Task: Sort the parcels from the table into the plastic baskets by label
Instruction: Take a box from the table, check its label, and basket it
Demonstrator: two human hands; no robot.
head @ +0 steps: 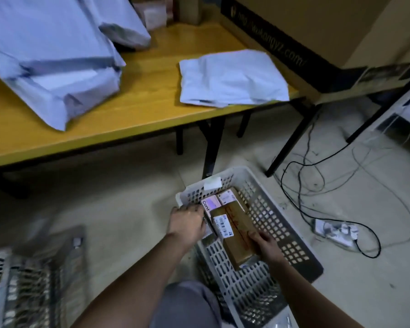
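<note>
Both hands reach into the white basket (291, 235). The right hand (268, 245) grips a brown box (237, 235); the left hand (187, 226) curls around a pink box (210, 204) beside it. Beyond them, grey mailers (232, 78) lie on the surface (149, 100).

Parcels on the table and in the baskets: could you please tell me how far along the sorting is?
Done: small boxes already lie in the white basket on the floor. In hand: the right hand grips a long brown box inside it, and the left hand is at the basket's side. Left: several grey mailer bags still lie on the yellow table.
</note>
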